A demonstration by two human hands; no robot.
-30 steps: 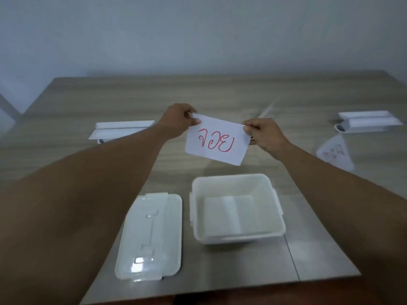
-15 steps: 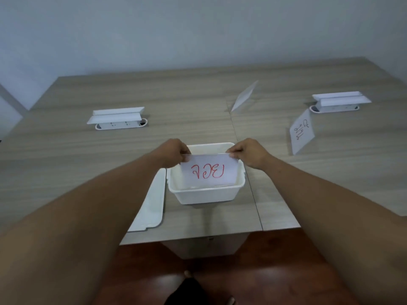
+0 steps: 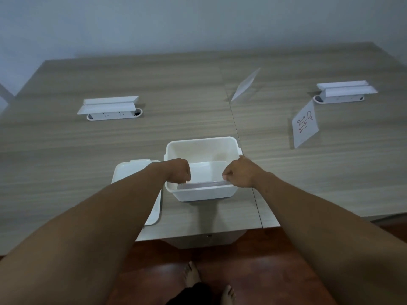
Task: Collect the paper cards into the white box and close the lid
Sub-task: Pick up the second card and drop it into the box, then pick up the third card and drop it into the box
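The white box (image 3: pixel 199 143) stands open near the table's front edge. Inside it, against the near wall, a paper card (image 3: pixel 204 172) lies almost flat; its top edge shows by the rim. My left hand (image 3: pixel 178 171) pinches the card's left corner and my right hand (image 3: pixel 239 175) pinches its right corner, both over the box. The white lid (image 3: pixel 132 170) lies flat to the left of the box, partly under my left forearm. Two more folded cards stand on the table: one with red writing (image 3: pixel 305 125) at the right, another (image 3: pixel 245 84) further back.
Two white socket units with raised flaps sit in the wooden table (image 3: pixel 66 150), one at the left (image 3: pixel 110 107) and one at the far right (image 3: pixel 345 91). A seam runs down the table beside the box. Below the table edge are a red-brown floor and bare feet (image 3: pixel 193 276).
Both hands have lowered the card with red writing from above the box rim down into the box. The view has shifted back a little.
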